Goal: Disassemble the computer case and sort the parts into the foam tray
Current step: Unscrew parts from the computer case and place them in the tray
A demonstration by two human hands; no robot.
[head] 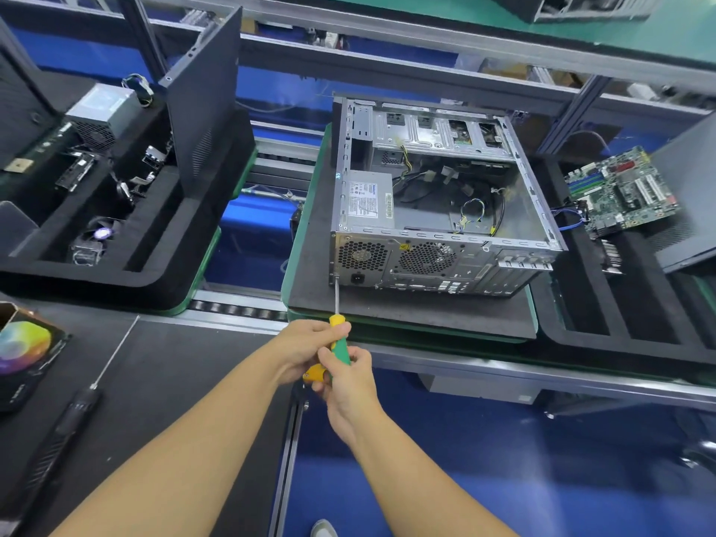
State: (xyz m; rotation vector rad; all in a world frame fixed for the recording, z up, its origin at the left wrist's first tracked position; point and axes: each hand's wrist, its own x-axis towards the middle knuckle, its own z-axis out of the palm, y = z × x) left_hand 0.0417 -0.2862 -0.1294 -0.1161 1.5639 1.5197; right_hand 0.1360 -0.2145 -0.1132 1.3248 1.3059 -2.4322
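As I'm gripping the green-yellow screwdriver with left hand and right hand, a black foam tray is flanking the steel case.

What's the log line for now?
step: screwdriver tip at computer case rear corner | left hand: grips handle | right hand: grips handle | power supply: inside

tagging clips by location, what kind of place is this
Probably a computer disassembly line in a factory: an opened computer case sits on a pad beside a roller conveyor, foam trays hold sorted parts, and a motherboard rests on the right one.
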